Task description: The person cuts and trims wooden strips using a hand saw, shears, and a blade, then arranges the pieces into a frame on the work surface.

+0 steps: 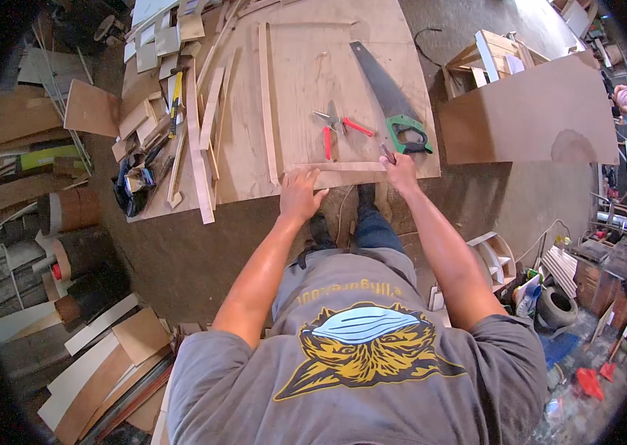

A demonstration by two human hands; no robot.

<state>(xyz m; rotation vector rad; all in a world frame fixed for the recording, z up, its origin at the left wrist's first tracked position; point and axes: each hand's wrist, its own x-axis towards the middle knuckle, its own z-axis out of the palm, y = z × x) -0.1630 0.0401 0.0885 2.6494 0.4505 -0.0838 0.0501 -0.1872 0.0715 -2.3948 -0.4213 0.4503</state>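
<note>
You are setting a thin wooden strip (347, 167) along the plywood board's (306, 74) near edge, at frame centre. Your left hand (300, 194) presses it flat, fingers spread; your right hand (401, 172) grips a small tool (387, 153) at its end. Next, keep the strip steady.

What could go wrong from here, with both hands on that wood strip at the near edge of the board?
1. The wood strip lies right at the plywood board's near edge; a push from the left hand might slide it off.
2. The right hand works close to the handsaw; reaching further could meet its blade.
3. The pliers lie just behind the strip and could get knocked.
</note>
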